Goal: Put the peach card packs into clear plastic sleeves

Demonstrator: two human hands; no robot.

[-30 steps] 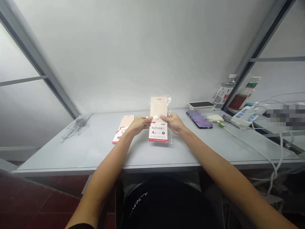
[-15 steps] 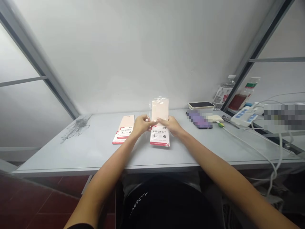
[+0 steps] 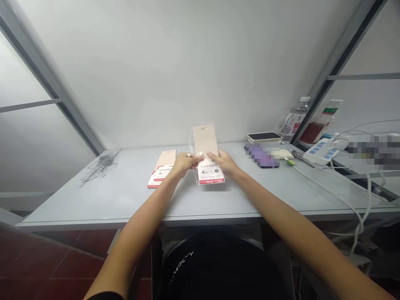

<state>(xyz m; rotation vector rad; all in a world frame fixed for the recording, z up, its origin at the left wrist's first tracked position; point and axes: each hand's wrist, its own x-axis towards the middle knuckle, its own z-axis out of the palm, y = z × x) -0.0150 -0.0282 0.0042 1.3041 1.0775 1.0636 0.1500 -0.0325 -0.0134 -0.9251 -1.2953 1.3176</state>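
Note:
Between both hands I hold a packaged ruler set (image 3: 204,139), a pale pink card with a white and red printed lower part inside a clear plastic sleeve. It stands nearly upright above the table, leaning slightly to the left. My left hand (image 3: 185,163) pinches its left edge, with the loose clear film beside the fingers. On the opposite side, my right hand (image 3: 227,164) grips the right edge, thumb across the front. The fingers behind the packet are hidden. More ruler set packets (image 3: 166,159) lie overlapped on the table, left of my left hand and partly covered by it.
A tangled dark clump of thin strands (image 3: 104,163) lies at the left of the grey table (image 3: 125,200). To the right are a phone (image 3: 264,136), a purple blurred item (image 3: 262,156), a power strip (image 3: 325,150) with cables, and two bottles (image 3: 295,121).
The packet has risen a little and tilted to the left at its top, and its pink card shows printed characters near the top. Both hands still hold it; the packets on the table stay put.

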